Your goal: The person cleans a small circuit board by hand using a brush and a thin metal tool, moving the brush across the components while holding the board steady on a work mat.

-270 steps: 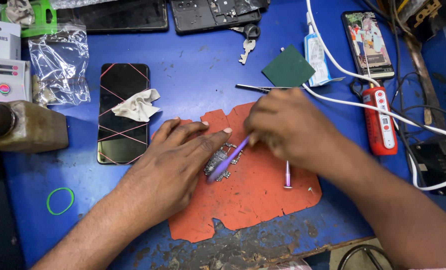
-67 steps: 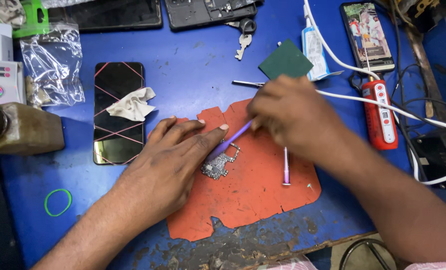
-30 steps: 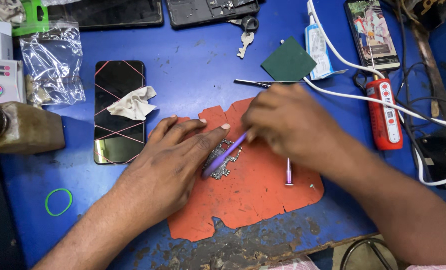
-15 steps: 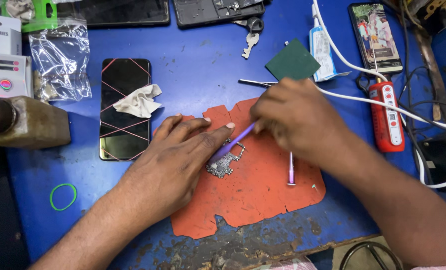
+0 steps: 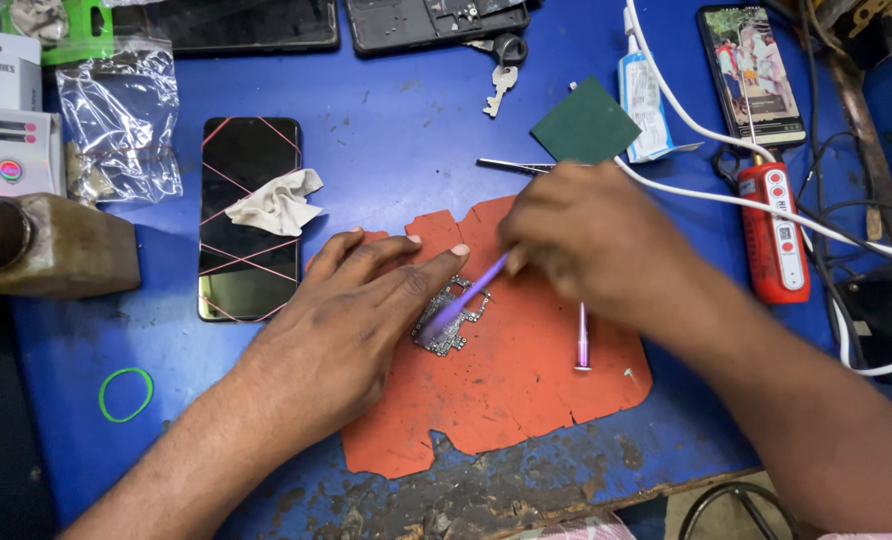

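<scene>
Barely any change since half a second back: purple brush (image 5: 469,292) tip has slid lower on the circuit board (image 5: 449,317), mid-frame on the orange mat (image 5: 511,390). Left hand (image 5: 351,320) pins it flat, right hand (image 5: 588,240) pinches the brush. Scrubbing too hard could knock off tiny parts or skid the board.

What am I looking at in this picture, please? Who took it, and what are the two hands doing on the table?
A camera worn on a person's head took it, looking down at a blue worktable. The left hand presses a small grey circuit board onto a ragged orange mat. The right hand holds a thin purple tool whose tip is on the board. Nearby lie a black phone with a cracked screen, a crumpled white cloth, a green rubber band, a key and a red device with white cable.
</scene>
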